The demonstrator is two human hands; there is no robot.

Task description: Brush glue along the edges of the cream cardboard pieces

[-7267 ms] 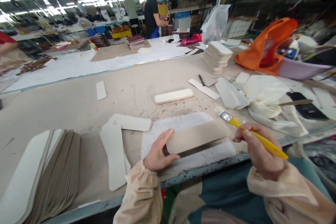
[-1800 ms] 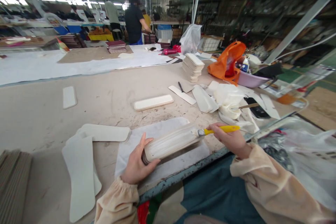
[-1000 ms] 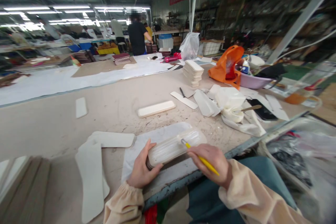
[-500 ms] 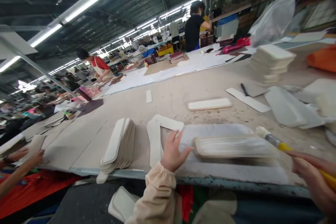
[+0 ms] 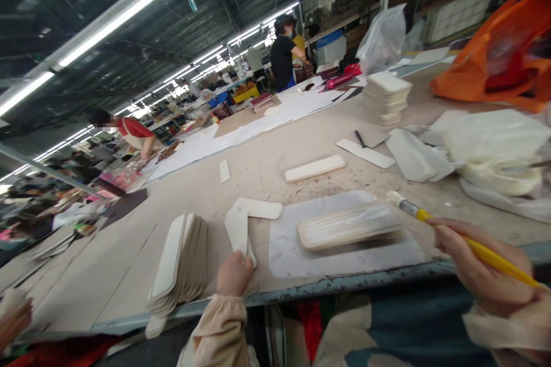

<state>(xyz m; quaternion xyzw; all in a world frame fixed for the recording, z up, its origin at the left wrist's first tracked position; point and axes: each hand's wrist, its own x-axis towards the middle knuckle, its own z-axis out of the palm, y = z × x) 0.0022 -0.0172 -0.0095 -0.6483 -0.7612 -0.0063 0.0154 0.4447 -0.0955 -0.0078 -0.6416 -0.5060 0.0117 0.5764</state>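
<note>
My left hand is closed at the near end of a long white rounded strip, pinching it at the table's front edge. Another white strip lies across its far end. To the left leans a fanned stack of white strips. My right hand is wrapped round the yellow handle of a paintbrush, whose pale bristles point left above the table. Between my hands, a stack of strips with a glossy, streaked top rests on a translucent sheet.
A short strip pile, a black-handled tool and a tall stack of pieces lie farther back. At right are a plastic-wrapped roll and an orange bag. Another person's hand is at far left.
My left hand has moved left from beside the glossy stack and closed on the white strip. My right hand still holds the brush. The view has swung to the right.
</note>
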